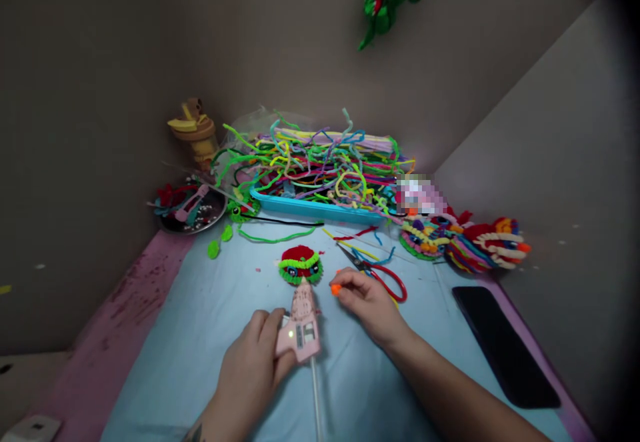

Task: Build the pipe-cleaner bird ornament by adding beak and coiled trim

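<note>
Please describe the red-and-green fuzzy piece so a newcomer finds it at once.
Over the light blue cloth, find the pink glue gun. Just beyond its nozzle is the small red-and-green fuzzy piece. Its red top and green edging set it apart from the mostly green figure farther left.

Pixelated item (423, 194) nr. back R corner of tabletop (125, 322) is unclear; glue stick (317, 395) is cut off by pic. btm.
</note>
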`<state>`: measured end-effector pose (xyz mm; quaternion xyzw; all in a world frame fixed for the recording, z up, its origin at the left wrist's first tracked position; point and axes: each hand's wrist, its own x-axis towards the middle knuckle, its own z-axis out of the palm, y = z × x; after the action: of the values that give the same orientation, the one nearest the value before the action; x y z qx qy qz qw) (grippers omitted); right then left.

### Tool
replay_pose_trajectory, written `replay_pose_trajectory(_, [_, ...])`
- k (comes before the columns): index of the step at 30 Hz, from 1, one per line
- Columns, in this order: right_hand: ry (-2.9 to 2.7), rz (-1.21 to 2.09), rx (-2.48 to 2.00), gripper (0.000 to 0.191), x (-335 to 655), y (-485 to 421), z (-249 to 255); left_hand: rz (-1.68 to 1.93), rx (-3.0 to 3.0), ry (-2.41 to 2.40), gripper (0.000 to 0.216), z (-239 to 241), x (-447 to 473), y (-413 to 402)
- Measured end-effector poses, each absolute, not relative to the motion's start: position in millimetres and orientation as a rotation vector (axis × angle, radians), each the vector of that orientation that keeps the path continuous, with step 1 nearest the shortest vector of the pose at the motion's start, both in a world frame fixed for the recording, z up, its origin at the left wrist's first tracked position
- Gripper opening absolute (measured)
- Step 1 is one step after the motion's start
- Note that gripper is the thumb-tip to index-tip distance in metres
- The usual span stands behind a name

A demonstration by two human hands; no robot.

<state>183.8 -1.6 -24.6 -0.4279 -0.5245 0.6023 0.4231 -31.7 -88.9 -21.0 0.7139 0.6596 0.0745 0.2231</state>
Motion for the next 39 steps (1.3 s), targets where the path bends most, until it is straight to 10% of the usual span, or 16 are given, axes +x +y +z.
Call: replay_pose_trajectory(39, [-2.029,0.850,-1.104,0.010,148,30,-18,0.984,1.935,1.731,0.038,-38,-60,-91])
